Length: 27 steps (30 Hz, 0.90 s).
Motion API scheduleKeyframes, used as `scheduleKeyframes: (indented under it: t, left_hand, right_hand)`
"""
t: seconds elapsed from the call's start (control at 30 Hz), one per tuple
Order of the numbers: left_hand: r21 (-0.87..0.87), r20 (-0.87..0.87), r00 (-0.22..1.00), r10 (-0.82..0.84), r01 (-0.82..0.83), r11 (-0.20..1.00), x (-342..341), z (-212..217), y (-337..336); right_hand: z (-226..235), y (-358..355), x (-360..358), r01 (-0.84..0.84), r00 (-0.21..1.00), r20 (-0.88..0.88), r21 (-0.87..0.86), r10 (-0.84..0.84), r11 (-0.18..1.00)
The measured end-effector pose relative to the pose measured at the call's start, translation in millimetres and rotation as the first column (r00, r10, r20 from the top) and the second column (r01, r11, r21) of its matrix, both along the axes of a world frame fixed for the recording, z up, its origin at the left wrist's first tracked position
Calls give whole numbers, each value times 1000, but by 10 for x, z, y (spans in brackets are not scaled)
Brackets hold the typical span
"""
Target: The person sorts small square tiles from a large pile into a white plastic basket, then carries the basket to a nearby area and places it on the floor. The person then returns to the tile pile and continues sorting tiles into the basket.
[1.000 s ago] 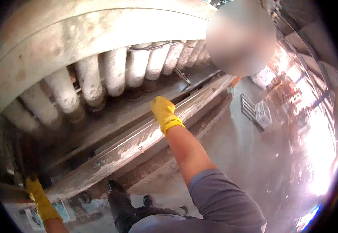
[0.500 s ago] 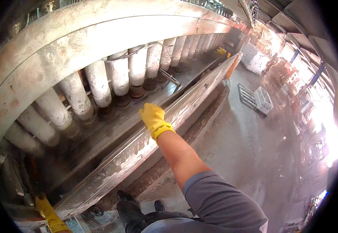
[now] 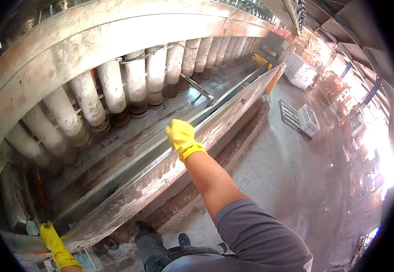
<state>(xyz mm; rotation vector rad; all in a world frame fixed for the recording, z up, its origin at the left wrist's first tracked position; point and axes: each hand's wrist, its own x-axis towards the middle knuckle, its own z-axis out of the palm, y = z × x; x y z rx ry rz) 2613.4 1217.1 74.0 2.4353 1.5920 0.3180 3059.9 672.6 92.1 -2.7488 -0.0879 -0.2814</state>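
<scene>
Columns (image 3: 135,84) reach into trough (image 3: 136,195); right fingers (image 3: 174,129) curled at rim (image 3: 151,167); left fingers (image 3: 46,230), cannot tell

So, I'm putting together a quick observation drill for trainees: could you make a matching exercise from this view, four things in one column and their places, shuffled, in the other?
Things
1. Right hand
2. Row of cylinders
3. Pale crate
4. Left hand

Places
A. On the grey floor, right of the long panel
B. At the lower left of the picture, by the panel's end
C. At the panel's upper edge, partway along
D. Side by side below the curved beam

Right pairs: 1-C, 2-D, 3-A, 4-B
</scene>
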Motion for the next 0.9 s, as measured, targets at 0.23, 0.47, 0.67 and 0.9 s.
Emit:
scheduleKeyframes:
  t: [0.23, 0.47, 0.67, 0.9]
  left_hand:
    - [-209, 150, 984, 97, -65, 976, 46, 333, -432]
    - [-79, 63, 998, 15, -10, 997, -49, 170, -219]
    - [38, 20, 999, -26, 25, 999, -26, 36, 27]
    - [69, 6, 1000, -26, 25, 997, -1, 11, 102]
  right_hand:
    - [65, -60, -135, -13, 1000, -25, -17, 13, 1000]
    - [-52, -67, -90, -38, 999, 35, -22, 39, 999]
    - [-63, 22, -34, -22, 999, 42, -17, 23, 1000]
    - [149, 64, -59, -19, 995, -96, 9, 20, 1000]
